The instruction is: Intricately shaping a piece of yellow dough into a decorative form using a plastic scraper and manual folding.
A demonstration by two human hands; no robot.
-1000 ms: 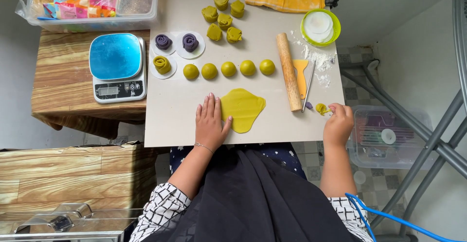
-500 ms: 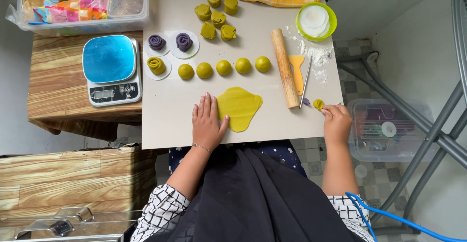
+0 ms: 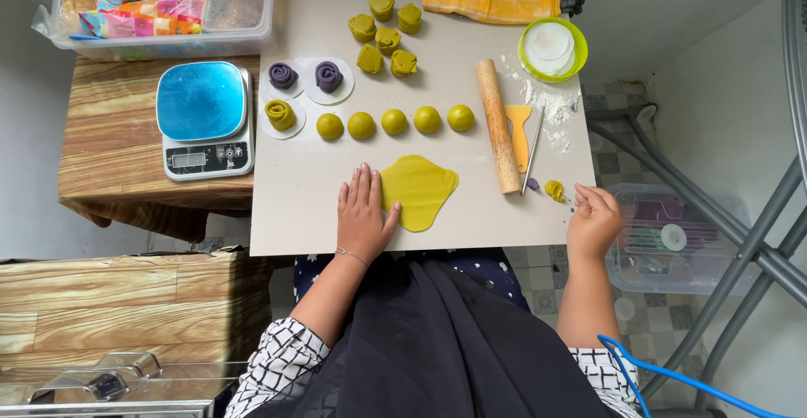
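hands over a pale board (image 3: 294, 208). left hand (image 3: 363, 212) lies flat, fingers spread, its thumb edge on a flattened yellow-green dough sheet (image 3: 419, 189) near the board's front. right hand (image 3: 593, 220) rests loosely curled at the board's right edge, holding nothing, just beside a small dough scrap (image 3: 554, 189). rolling pin (image 3: 498, 125) lies right of the sheet; five dough balls (image 3: 394, 121) line up behind it.
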